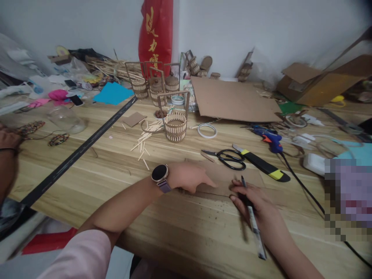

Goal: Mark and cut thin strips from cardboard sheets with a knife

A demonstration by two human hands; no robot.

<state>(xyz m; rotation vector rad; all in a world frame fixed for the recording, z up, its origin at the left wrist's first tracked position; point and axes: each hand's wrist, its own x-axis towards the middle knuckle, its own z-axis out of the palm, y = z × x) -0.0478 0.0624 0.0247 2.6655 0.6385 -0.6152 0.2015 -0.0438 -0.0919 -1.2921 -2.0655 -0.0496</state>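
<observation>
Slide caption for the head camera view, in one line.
Left hand at a cardboard piece, right hand holding a pen, near scissors and a utility knife.

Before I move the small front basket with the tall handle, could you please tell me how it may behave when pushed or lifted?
The basket is probably light for its size, as its open top shows a hollow inside. Its tall handle rises well above the body, so pushing up there might tip it. The thin slats look stiff, but may crack if squeezed.
</observation>
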